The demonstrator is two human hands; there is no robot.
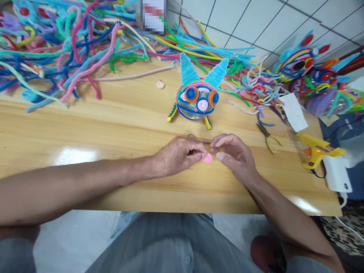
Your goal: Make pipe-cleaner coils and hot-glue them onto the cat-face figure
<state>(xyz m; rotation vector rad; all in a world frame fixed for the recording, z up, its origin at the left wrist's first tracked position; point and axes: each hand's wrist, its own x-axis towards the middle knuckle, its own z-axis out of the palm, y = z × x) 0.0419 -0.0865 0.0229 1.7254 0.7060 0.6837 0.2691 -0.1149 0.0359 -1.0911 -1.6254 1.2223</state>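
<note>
Head view, with clock directions taken from the small pink disc [207, 157] as the centre of the dial: the disc is held near the front edge of the wooden surface [85, 131], pinched between the thumb and fingers of the left hand [182, 154], which is placed at nine o'clock. At three o'clock, the grip of the right hand [236, 155] is released, its fingers curved and its thumb spread just beside the disc. Behind the hands, a tool with a ring handle [207, 142] is partly hidden. At twelve o'clock a clear-bodied figure [197, 100] is stood upright, fitted with two fuzzy blue ears, orange-ringed blue eyes and yellow-and-green feet. A small pale disc [160, 84] is left at eleven o'clock, and a tangle of coloured fuzzy stems [85, 57] is heaped toward ten. Yellow-handled pliers [267, 135] are laid between two and three, a white slip [294, 112] is seen at two, and a yellow glue gun [314, 149], its orange light lit, is set farther out at three.
</note>
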